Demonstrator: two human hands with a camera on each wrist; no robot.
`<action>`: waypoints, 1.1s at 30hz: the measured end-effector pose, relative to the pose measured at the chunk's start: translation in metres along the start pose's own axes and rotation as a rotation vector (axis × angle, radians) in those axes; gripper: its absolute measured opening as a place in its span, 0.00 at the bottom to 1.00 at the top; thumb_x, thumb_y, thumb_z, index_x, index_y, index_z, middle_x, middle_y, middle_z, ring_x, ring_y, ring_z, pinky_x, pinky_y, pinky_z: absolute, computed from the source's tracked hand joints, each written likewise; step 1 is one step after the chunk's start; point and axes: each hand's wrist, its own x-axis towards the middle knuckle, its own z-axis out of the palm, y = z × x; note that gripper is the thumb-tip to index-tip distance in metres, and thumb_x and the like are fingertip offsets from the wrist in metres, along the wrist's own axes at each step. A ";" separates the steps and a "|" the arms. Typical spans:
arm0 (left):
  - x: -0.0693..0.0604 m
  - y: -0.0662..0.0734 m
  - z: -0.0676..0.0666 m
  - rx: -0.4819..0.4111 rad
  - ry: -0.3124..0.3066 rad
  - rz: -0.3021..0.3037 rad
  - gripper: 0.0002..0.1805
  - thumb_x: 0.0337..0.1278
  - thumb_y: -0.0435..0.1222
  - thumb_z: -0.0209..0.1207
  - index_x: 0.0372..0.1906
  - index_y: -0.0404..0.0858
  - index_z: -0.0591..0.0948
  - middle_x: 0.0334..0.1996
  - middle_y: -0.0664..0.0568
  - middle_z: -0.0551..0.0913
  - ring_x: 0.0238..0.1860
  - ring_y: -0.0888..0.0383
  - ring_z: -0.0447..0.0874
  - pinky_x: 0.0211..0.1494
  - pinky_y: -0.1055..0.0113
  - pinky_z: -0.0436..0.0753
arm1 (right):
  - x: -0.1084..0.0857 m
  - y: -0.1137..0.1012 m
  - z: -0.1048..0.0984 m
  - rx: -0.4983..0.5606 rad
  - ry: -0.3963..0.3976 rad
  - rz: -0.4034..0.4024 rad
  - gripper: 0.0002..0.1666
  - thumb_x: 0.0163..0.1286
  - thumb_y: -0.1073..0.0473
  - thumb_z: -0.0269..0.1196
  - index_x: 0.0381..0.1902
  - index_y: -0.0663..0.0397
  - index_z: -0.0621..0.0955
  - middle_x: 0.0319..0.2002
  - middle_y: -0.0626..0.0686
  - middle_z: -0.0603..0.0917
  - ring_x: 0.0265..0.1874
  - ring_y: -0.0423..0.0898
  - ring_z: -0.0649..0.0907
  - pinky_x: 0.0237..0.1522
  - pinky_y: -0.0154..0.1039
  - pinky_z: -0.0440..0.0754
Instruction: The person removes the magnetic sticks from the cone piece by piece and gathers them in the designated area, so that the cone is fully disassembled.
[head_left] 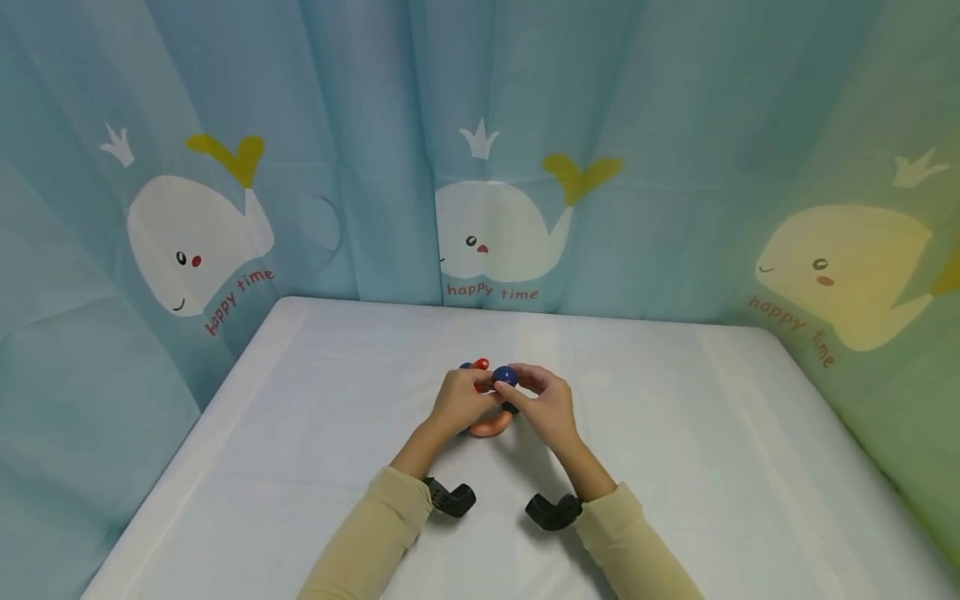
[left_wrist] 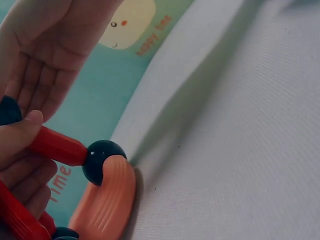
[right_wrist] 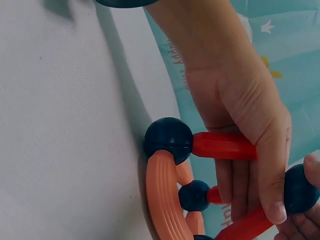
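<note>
In the head view, two hands meet above a white table (head_left: 675, 433). The right hand (head_left: 551, 408) has its grip clamped on a blue ball (head_left: 506, 377), raised between the two hands. The left hand (head_left: 459, 400) reaches in beside it, with the end of a red rod (head_left: 481, 364) showing beyond its fingers. Below them, an orange curve (head_left: 491, 428) lies on the table. Tan sleeves (head_left: 382, 525) cover the forearms, and a black mount (head_left: 553, 511) sits at each wrist. Behind hangs a blue curtain (head_left: 375, 167) (its printed whales sport little crowns).

In the left wrist view, the left hand's grip is clamped on a rod (left_wrist: 60, 145), thumb over it and fingers behind. The rod's far end meets a lower ball (left_wrist: 104, 162), which touches the orange curve. Part of the raised ball shows at the left edge, near the right hand.

In the right wrist view, the left hand comes in from the top, thumb against a slanting rod (right_wrist: 247, 223) just beside the raised ball. The right hand's thumb and fingers, cut by the right edge, pinch that ball.
</note>
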 end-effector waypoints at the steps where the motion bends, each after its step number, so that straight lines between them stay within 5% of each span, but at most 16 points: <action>1: 0.000 0.000 0.000 0.005 0.000 0.004 0.08 0.46 0.36 0.67 0.32 0.37 0.86 0.29 0.54 0.85 0.32 0.62 0.82 0.35 0.73 0.78 | 0.000 0.000 0.000 0.003 -0.002 -0.005 0.17 0.55 0.68 0.67 0.42 0.75 0.79 0.40 0.66 0.82 0.41 0.60 0.81 0.47 0.54 0.76; 5: 0.000 0.002 -0.001 0.000 0.001 -0.005 0.08 0.45 0.39 0.68 0.31 0.40 0.87 0.28 0.58 0.85 0.31 0.65 0.80 0.34 0.73 0.78 | 0.002 0.001 -0.002 0.051 0.008 -0.017 0.17 0.57 0.69 0.65 0.43 0.77 0.78 0.41 0.68 0.81 0.43 0.60 0.80 0.48 0.52 0.76; 10: 0.000 0.004 0.000 -0.056 -0.010 -0.057 0.11 0.43 0.43 0.70 0.33 0.43 0.87 0.28 0.61 0.85 0.32 0.67 0.80 0.36 0.73 0.79 | 0.008 0.002 -0.009 0.115 0.112 -0.016 0.16 0.57 0.71 0.64 0.43 0.78 0.78 0.39 0.69 0.81 0.41 0.58 0.81 0.47 0.50 0.76; 19: 0.001 0.003 0.000 -0.037 -0.015 -0.077 0.14 0.43 0.45 0.69 0.35 0.43 0.87 0.29 0.61 0.84 0.32 0.66 0.79 0.35 0.72 0.78 | 0.019 0.011 -0.021 0.006 0.110 -0.002 0.17 0.57 0.70 0.65 0.42 0.78 0.78 0.40 0.69 0.80 0.41 0.60 0.80 0.47 0.51 0.76; 25: -0.001 0.004 0.002 -0.039 -0.011 -0.082 0.17 0.44 0.47 0.68 0.38 0.41 0.86 0.32 0.60 0.84 0.34 0.64 0.80 0.37 0.70 0.79 | 0.036 0.052 -0.035 -0.085 0.128 0.050 0.20 0.58 0.63 0.67 0.44 0.74 0.79 0.41 0.68 0.81 0.41 0.59 0.80 0.48 0.50 0.76; 29: -0.005 0.005 -0.003 -0.016 0.005 -0.094 0.23 0.42 0.48 0.69 0.44 0.39 0.84 0.35 0.58 0.84 0.36 0.58 0.79 0.37 0.67 0.78 | 0.042 0.077 -0.042 -0.119 0.072 0.095 0.23 0.57 0.58 0.68 0.46 0.71 0.79 0.42 0.66 0.81 0.42 0.57 0.80 0.49 0.47 0.76; 33: -0.011 0.005 -0.016 -0.029 -0.001 -0.189 0.25 0.40 0.48 0.70 0.46 0.43 0.83 0.41 0.59 0.83 0.40 0.59 0.79 0.41 0.66 0.79 | 0.045 0.091 -0.048 -0.184 -0.012 0.124 0.24 0.58 0.58 0.68 0.47 0.70 0.78 0.43 0.65 0.81 0.44 0.57 0.80 0.49 0.45 0.76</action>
